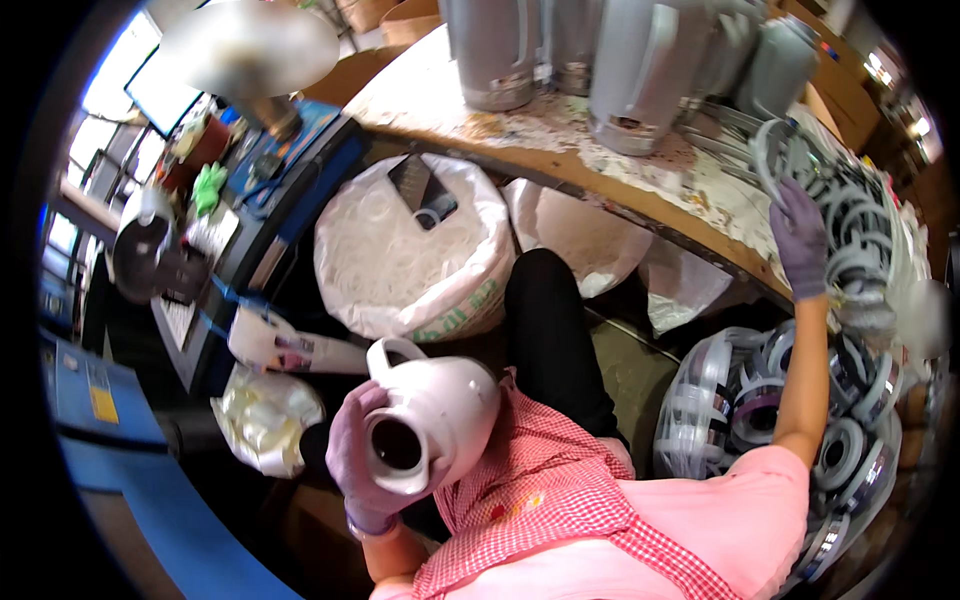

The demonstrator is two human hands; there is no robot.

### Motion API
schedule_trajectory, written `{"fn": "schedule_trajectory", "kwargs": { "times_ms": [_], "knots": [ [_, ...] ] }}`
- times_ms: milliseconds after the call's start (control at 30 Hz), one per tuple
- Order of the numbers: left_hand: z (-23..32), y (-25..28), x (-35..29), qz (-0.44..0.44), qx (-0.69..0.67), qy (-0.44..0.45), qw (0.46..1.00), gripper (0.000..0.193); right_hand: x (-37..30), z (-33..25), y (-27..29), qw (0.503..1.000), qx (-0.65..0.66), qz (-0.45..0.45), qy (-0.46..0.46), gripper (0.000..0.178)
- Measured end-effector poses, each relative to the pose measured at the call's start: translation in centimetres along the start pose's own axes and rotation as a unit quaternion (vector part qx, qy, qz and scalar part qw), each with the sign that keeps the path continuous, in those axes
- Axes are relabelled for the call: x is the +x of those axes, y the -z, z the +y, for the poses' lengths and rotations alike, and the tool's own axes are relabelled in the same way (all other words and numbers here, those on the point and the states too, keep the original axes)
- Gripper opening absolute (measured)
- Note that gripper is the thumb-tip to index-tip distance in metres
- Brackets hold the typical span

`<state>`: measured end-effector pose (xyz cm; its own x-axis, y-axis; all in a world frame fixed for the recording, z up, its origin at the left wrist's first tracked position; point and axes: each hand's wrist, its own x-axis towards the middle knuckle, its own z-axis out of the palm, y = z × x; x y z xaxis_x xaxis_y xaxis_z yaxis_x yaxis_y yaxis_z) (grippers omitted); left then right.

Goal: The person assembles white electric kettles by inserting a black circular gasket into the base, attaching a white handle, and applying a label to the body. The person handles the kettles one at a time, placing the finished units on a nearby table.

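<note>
My left hand point(352, 450), in a purple glove, grips a white jug body point(460, 405) with a loop handle. The jug lies tilted over my lap, its round dark mouth facing me. My right hand point(800, 240), also gloved, is stretched out to the far right over the table. Its fingers are closed on the lower end of a grey ring point(765, 160), seen edge-on. Beside and beyond it lies a heap of grey and shiny rings point(865, 225).
Several grey jugs point(495, 50) stand on the paint-worn table point(420, 100). Below it sits a white sack point(485, 300) of clear rings with a phone point(420, 190) on top. Bagged rings point(705, 390) lie at my right. A blue machine point(170, 510) is at near left.
</note>
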<state>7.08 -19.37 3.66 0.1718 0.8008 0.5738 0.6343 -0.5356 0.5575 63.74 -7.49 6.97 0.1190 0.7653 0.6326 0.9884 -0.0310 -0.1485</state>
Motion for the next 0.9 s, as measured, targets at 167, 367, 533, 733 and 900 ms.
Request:
{"fn": "schedule_trajectory", "kwargs": {
  "times_ms": [167, 367, 533, 733, 900],
  "knots": [
    [2.3, -3.7, 1.5, -0.046, 0.057, -0.041, 0.996, 0.058, -3.8, -19.8, 2.0, 0.876, 0.258, -0.074, 0.400, 0.029],
    [0.6, -0.2, 1.8, -0.061, -0.113, -0.093, 0.987, 0.050, -4.1, -30.9, -4.9, 0.657, 0.586, -0.215, 0.424, 0.068],
    [-2.0, 2.7, -2.5, -0.023, -0.180, -0.049, 0.982, 0.040, -10.4, -34.3, -12.4, 0.410, 0.678, -0.527, 0.309, 0.064],
    [-3.6, 2.6, -8.6, 0.194, -0.108, 0.115, 0.968, 0.109, -10.3, -36.1, -16.3, 0.422, 0.837, -0.340, -0.079, 0.028],
    [-2.1, 1.7, -10.7, 0.186, 0.000, 0.086, 0.979, 0.103, -13.3, -42.4, -12.6, 0.190, 0.796, -0.432, -0.378, 0.036]
  ]
}}
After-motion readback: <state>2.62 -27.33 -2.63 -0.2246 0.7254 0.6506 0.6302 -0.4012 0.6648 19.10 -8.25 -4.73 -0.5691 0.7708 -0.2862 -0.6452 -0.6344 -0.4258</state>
